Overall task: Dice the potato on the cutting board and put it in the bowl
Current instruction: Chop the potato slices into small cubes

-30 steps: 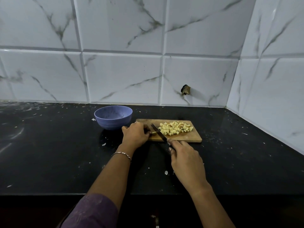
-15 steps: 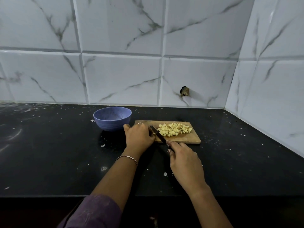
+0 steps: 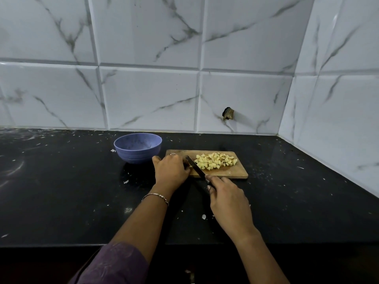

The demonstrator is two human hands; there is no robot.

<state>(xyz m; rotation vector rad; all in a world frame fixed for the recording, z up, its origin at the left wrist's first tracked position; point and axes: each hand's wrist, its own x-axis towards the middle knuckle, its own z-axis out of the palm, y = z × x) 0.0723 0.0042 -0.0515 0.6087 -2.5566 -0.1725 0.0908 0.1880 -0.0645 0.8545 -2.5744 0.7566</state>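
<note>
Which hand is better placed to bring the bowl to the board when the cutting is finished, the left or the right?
Probably the left. The left hand, holding a potato piece, lies beside the bowl; the right hand grips the knife farther from it.

Tiny change, tbh. The left hand scoots a bit further in from the left edge of the cutting board and is now snug against the blade of the knife, where a second ago there was a gap. The potato piece under its fingers is nearly covered now, with only a small yellow sliver peeking out by the blade.
</note>
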